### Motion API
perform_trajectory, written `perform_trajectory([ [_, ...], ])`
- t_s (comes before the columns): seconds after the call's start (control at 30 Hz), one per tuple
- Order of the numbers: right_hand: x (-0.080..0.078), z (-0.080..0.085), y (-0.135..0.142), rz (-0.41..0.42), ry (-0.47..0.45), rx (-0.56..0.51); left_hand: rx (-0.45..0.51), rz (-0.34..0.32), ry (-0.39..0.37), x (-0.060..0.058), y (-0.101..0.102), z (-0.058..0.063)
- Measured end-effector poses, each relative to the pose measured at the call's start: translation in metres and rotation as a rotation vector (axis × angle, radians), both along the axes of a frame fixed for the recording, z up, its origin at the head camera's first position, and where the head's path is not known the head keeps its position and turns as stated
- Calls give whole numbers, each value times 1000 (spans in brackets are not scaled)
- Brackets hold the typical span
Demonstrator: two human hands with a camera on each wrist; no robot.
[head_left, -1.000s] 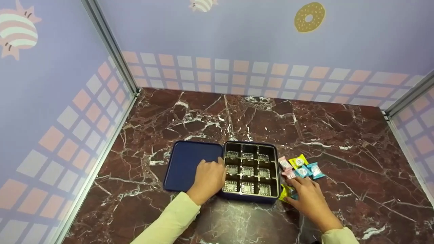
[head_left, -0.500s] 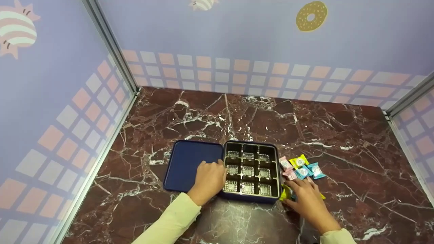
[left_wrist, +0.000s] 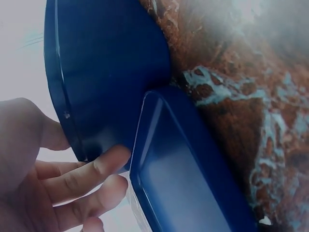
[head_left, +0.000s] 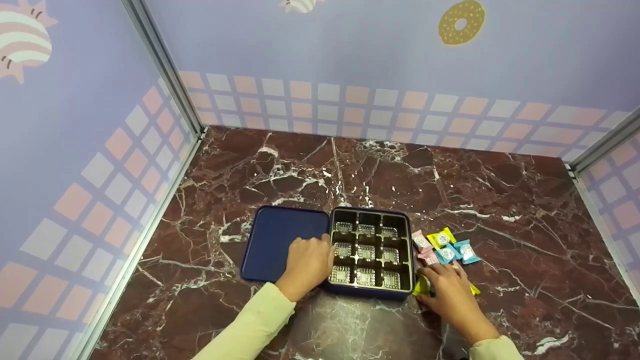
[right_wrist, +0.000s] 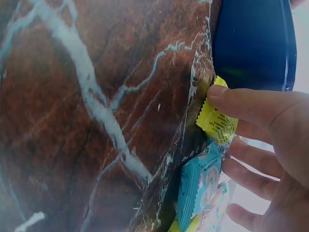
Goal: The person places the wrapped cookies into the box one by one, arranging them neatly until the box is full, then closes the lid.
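My left hand (head_left: 307, 265) is at the left rim of a dark blue square box (head_left: 367, 292). In the left wrist view its thumb and bent fingers (left_wrist: 77, 181) hold the box's wall beside the lid. My right hand (head_left: 452, 295) is over wrapped candies near the box's front right corner. Its thumb and index finger pinch a yellow wrapped candy (right_wrist: 219, 123), close to the box wall. A blue candy (right_wrist: 198, 183) lies under the other fingers. The hand hides part of this group in the head view.
The blue lid (head_left: 272, 245) lies flat left of the box. A gold-edged divider (head_left: 369, 235) splits the box into several compartments. Pink (head_left: 421, 242), yellow (head_left: 442, 239) and blue candies (head_left: 467, 252) lie right of it on the marbled tabletop (head_left: 310, 165). Patterned panels (head_left: 375, 50) enclose the table.
The right hand has shifted slightly among the near candies, and a yellow candy's edge now shows at its right side. The left hand, box and lid keep their places.
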State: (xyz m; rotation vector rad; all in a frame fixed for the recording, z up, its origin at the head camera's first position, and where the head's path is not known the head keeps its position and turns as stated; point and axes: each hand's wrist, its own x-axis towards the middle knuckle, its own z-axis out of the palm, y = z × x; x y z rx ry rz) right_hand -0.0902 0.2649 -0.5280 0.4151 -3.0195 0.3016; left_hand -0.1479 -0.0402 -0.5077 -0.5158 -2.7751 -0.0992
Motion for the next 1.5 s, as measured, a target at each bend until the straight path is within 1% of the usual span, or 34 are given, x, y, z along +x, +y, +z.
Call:
perform_trajectory([
  [0.2, -1, -2, -1, 11, 34, 4, -6, 27, -41, 0, 1, 0],
  [0.4, -1, -3, -1, 22, 78, -6, 3, 33, -32, -1, 1, 0],
  [0.5, -1, -2, -1, 20, 78, -9, 13, 27, -45, -1, 0, 0],
  [0.67, -1, -1, -2, 9, 67, -13, 44, 32, -104, -4, -3, 2],
  [0.7, -1, -1, -2, 7, 66, -13, 50, 35, -107, -4, -4, 2],
  [0.77, -1, -1, -2, 4, 65, -13, 58, 40, -103, -4, -5, 2],
  [0.9, -1, -2, -3, 3, 69, -17, 67, 44, -59, -4, -10, 1],
  [1.0, -1, -3, -3, 5, 78, -24, 63, 48, -44, -4, -13, -2],
  [1.17, -1, -3, -4, 7, 88, -20, 60, 52, -52, -3, -18, -7],
  [1.37, 1, -4, -5, 18, 85, -10, 65, 52, -89, -3, -24, -10],
  [1.5, 1, -3, -5, 17, 90, -9, 64, 61, -145, -3, -28, -11],
])
